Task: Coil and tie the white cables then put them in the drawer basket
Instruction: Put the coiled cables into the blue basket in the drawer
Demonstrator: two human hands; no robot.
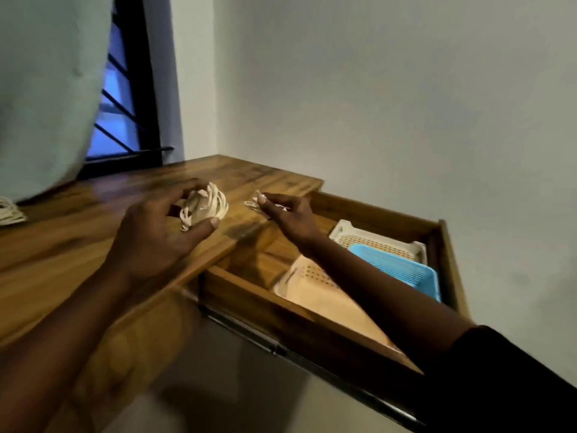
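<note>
My left hand (159,226) holds a coiled white cable (207,206) just above the wooden desk top (78,245), fingers and thumb curled around the bundle. A little to its right, my right hand (288,215) pinches a small white piece (253,202), a cable end or a tie; I cannot tell which. Below my right arm the drawer (359,210) stands open. In it lie a white basket (374,242), a blue basket (402,270) overlapping it, and a peach basket (315,282) partly hidden by my arm.
More white cable (9,210) lies on the desk at the far left edge, under a pale curtain (46,89). A barred window (125,104) is behind the desk and a plain wall (406,104) stands to the right.
</note>
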